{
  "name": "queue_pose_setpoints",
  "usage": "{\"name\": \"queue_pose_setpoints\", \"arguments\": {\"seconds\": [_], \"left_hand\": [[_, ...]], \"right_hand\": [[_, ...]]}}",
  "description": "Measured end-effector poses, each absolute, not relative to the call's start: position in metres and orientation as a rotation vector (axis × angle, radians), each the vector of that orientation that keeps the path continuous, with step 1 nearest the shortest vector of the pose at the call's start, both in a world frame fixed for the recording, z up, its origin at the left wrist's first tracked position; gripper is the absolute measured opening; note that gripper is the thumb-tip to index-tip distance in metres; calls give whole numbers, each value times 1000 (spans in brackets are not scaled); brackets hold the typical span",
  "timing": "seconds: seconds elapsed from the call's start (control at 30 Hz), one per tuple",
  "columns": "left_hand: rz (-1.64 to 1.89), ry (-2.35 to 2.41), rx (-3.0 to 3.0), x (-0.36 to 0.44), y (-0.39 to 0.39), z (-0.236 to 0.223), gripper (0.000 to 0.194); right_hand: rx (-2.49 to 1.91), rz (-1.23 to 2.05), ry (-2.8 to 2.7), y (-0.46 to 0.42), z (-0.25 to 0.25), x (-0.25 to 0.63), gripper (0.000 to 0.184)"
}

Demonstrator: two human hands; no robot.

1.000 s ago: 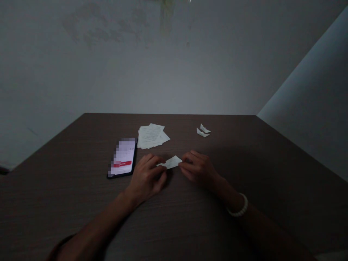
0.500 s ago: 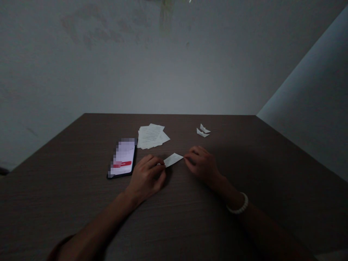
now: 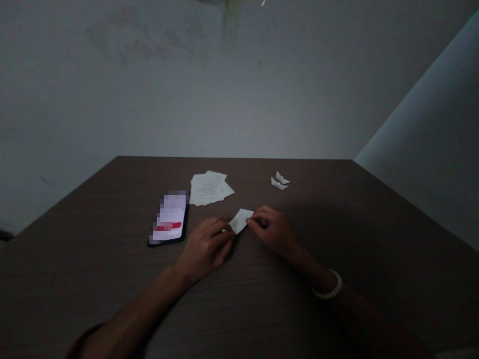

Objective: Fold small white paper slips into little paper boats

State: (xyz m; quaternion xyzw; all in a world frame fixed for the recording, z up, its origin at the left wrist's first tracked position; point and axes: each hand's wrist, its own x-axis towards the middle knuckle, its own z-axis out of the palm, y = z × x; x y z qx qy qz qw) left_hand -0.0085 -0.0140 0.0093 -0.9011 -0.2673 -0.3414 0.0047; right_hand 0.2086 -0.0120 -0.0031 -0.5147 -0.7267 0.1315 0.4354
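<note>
A small white piece of paper (image 3: 240,221) is stretched between my two hands, low over the table. My left hand (image 3: 208,245) grips its left end between thumb and fingers, which cover that end. My right hand (image 3: 272,229), with a pale beaded bracelet on its wrist, pinches the paper's right corner. Beyond the hands, to the right, two small folded paper boats (image 3: 279,184) stand close together. A loose stack of printed paper sheets (image 3: 208,188) lies beyond my left hand.
A phone (image 3: 170,218) with a lit, partly blurred screen lies left of my left hand. The dark wooden table (image 3: 239,309) reaches back to a grey stained wall (image 3: 239,99).
My right hand has shifted slightly left and now pinches further onto the paper. The sheet shows wider and bends a little. My left hand has moved slightly right.
</note>
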Motion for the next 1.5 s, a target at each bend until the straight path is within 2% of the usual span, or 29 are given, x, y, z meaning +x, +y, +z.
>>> {"name": "queue_pose_setpoints", "arguments": {"seconds": [0.23, 0.37, 0.53, 0.6, 0.77, 1.0, 1.5], "left_hand": [[-919, -784, -2945, -8, -16, 9, 16], [-966, -816, -2922, -9, -15, 10, 18], [-865, -948, -2880, -12, -13, 10, 63], [-784, -949, -2904, -12, -12, 9, 70], [-678, -1007, -2897, -10, -11, 7, 67], [-644, -938, -2920, -11, -13, 10, 50], [-637, -786, -2921, -10, -14, 8, 26]], "right_hand": [[-1255, 417, -1802, -12, -5, 209, 4], [-1241, 416, -1843, -10, -7, 211, 3], [-1239, 400, -1881, -8, -10, 214, 5], [-1234, 403, -1892, -8, -11, 215, 5], [-1182, 401, -1960, -6, -14, 218, 1], [-1132, 365, -2024, -7, -15, 220, 5], [-1060, 360, -2115, -9, -10, 220, 16]]}}
